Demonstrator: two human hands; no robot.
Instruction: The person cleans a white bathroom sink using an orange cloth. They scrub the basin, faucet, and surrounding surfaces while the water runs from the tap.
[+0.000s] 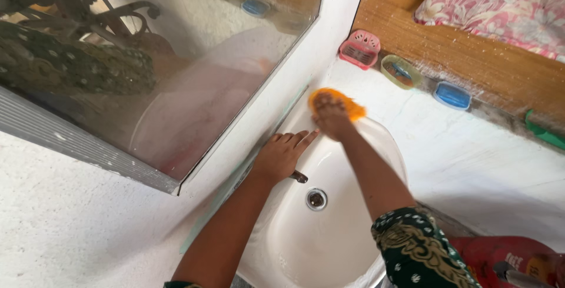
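A scrubbing step is judged in hand: an orange sponge (347, 102) is pressed by the right hand (331, 117) at the white basin's (329, 235) twelve-o'clock rim, the left hand (282, 154) laid flat and empty at nine o'clock, so steady pressure along the rim is called for next.

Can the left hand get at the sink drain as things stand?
Probably yes. The left hand rests on the basin rim just above the drain, and nothing lies between them.

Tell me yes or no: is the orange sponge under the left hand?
No: the orange sponge is under the right hand at the rim of the white sink, while the left hand rests flat on the rim.
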